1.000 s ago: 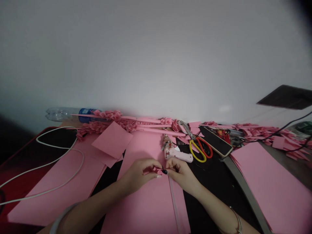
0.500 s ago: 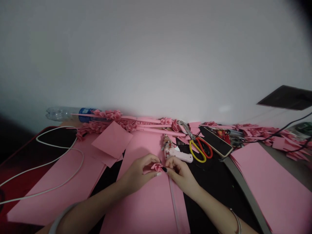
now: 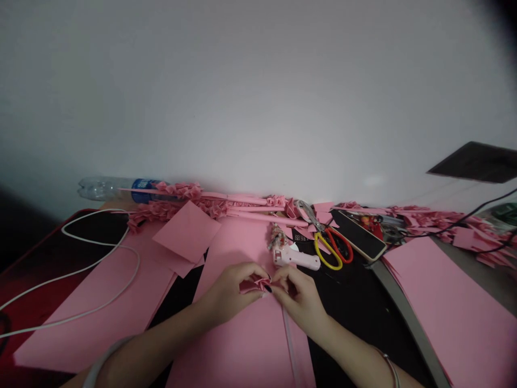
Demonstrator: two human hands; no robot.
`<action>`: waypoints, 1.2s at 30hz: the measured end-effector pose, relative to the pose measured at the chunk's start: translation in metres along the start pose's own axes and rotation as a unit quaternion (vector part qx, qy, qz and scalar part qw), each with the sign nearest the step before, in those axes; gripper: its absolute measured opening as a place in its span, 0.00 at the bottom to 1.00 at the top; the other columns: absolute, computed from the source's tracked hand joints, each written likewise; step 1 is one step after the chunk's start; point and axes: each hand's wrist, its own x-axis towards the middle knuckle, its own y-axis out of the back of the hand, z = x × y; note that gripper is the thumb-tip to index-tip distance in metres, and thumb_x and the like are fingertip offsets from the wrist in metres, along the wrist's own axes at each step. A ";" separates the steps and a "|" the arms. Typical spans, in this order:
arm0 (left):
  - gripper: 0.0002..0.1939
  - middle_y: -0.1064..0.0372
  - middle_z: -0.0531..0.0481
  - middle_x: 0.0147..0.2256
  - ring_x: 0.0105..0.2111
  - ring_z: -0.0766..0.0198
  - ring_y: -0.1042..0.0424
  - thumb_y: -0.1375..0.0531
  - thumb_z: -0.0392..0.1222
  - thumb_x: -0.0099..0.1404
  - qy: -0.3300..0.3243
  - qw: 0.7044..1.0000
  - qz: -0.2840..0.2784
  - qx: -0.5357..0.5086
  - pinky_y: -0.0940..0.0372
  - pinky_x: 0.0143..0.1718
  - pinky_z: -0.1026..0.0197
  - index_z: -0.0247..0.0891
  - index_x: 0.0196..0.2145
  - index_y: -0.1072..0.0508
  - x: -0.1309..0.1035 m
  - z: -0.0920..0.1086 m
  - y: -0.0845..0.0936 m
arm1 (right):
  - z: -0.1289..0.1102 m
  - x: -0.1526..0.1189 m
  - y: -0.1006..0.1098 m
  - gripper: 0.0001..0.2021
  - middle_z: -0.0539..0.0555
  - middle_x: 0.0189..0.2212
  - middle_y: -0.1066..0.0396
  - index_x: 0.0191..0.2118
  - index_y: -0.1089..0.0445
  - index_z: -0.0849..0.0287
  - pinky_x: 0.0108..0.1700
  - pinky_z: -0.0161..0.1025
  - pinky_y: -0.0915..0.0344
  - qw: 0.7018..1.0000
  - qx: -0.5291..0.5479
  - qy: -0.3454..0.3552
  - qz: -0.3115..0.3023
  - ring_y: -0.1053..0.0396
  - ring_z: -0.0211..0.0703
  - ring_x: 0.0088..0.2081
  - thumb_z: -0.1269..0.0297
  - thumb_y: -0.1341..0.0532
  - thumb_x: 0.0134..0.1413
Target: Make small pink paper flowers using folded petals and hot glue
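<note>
Between my two hands is a small folded pink paper flower (image 3: 260, 284), held above a large pink sheet (image 3: 238, 339). My left hand (image 3: 234, 288) is closed on the flower's left side, thumb below and fingers above. My right hand (image 3: 298, 293) pinches its right edge between thumb and forefinger. Part of the flower is hidden by the fingers. Just beyond my right hand lies a pale pink glue gun (image 3: 297, 257) with a messy, crusted nozzle. To its right rest scissors (image 3: 331, 250) with one yellow and one red handle loop.
Pink paper flowers on stems (image 3: 181, 207) lie along the wall. A plastic bottle (image 3: 105, 188) is at the back left, near a white cable (image 3: 97, 261). A phone (image 3: 359, 237) lies right of the scissors. Pink paper sheets (image 3: 452, 307) are stacked at the right.
Both hands have shifted slightly and drawn closer together around the paper flower. The flower is turned, showing a different side, and the right fingertips now cover more of its edge.
</note>
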 end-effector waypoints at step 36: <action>0.06 0.28 0.48 0.35 0.36 0.61 0.29 0.40 0.30 0.61 -0.143 0.974 -0.001 0.173 0.36 0.38 0.61 0.37 0.37 0.28 -0.004 -0.006 0.004 | 0.001 0.010 0.003 0.17 0.43 0.17 0.50 0.22 0.40 0.56 0.23 0.35 0.56 0.976 0.150 -0.140 -0.075 0.53 0.35 0.21 0.54 0.35 0.50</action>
